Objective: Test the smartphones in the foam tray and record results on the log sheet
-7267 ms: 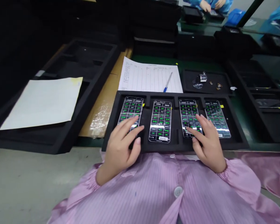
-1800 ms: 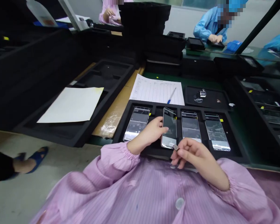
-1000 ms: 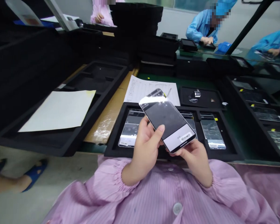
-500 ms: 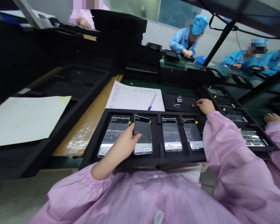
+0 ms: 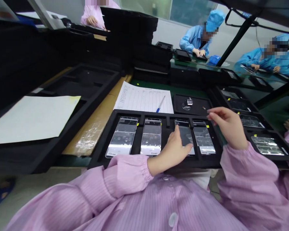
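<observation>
My left hand [image 5: 170, 150] lies over the third phone [image 5: 186, 136] in a black foam tray [image 5: 167, 162], its index finger and thumb stretched apart across the screen. Two more phones, the far left one [image 5: 122, 138] and the second [image 5: 151, 136], lie face up to its left; another phone [image 5: 204, 136] is on the right. My right hand [image 5: 227, 125] hovers off the tray's right corner, thumb and forefinger pinched. What sits at those fingertips is too small to make out. Close by, a small black tray [image 5: 179, 109] holds a shiny metal roller-shaped piece [image 5: 189, 102] and a tiny part [image 5: 204, 108].
A printed form [image 5: 144, 99] with a blue pen [image 5: 161, 104] lies behind the phone tray. Left is a large black tray with a pale sheet [image 5: 33, 118]. Another phone tray [image 5: 252, 130] stands at right. Co-workers in blue [image 5: 195, 38] and pink [image 5: 97, 14] sit beyond.
My left hand has moved right from the second phone to the third. My right hand has lifted from the small tray and drawn back toward me, fingers pinched. The view has shifted slightly.
</observation>
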Demonstrator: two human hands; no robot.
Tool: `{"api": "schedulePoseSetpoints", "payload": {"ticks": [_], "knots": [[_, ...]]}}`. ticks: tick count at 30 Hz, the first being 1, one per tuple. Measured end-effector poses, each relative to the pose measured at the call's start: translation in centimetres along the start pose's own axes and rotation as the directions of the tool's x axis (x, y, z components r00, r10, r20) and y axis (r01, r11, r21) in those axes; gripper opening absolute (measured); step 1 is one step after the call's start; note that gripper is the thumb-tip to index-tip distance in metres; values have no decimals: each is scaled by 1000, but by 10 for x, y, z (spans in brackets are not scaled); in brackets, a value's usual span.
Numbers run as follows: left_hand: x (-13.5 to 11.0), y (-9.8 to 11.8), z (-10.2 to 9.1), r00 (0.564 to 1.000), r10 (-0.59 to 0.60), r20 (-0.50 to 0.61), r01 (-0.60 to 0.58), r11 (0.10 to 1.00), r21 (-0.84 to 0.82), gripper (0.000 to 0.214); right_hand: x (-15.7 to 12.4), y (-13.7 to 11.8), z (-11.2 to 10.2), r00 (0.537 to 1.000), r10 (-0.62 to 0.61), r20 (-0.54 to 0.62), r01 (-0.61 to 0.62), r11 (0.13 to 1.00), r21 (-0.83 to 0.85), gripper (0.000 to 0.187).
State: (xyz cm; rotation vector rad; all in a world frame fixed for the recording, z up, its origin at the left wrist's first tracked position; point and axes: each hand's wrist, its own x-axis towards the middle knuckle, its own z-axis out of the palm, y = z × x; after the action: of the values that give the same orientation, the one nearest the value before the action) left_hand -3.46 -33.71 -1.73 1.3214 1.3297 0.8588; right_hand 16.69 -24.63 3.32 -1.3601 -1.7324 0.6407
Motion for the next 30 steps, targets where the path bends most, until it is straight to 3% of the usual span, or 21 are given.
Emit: {"api": "schedulePoseSetpoints", "payload": {"ticks": [2,3,7,10,16,22,27,30], "knots": [[11,2,3,987,-136,-84,101,937,-334,81,-41,-23,3,991,77,108,-98,974,204,20],[17,3,4,976,-202,-84,149,892,-426,72,-60,-31,7,979,121,167,-167,942,292,20],[34,5,0,948,-317,30,285,803,-524,27,-111,-43,28,895,248,371,-424,730,535,25],[31,14,-13,940,-336,61,299,727,-618,17,-130,-38,43,884,277,377,-462,643,610,29],[7,47,-30,964,-263,34,199,634,-747,13,-141,-40,62,913,281,296,-404,514,757,26],[-7,52,-30,981,-191,9,127,613,-780,13,-136,-47,68,933,214,290,-357,441,823,24],[-10,49,-30,993,-110,-45,38,655,-755,20,-137,-43,68,923,222,314,-383,459,802,26],[-12,47,-24,991,-79,-111,-32,657,-753,27,-135,-41,69,932,242,270,-362,565,741,26]]}}
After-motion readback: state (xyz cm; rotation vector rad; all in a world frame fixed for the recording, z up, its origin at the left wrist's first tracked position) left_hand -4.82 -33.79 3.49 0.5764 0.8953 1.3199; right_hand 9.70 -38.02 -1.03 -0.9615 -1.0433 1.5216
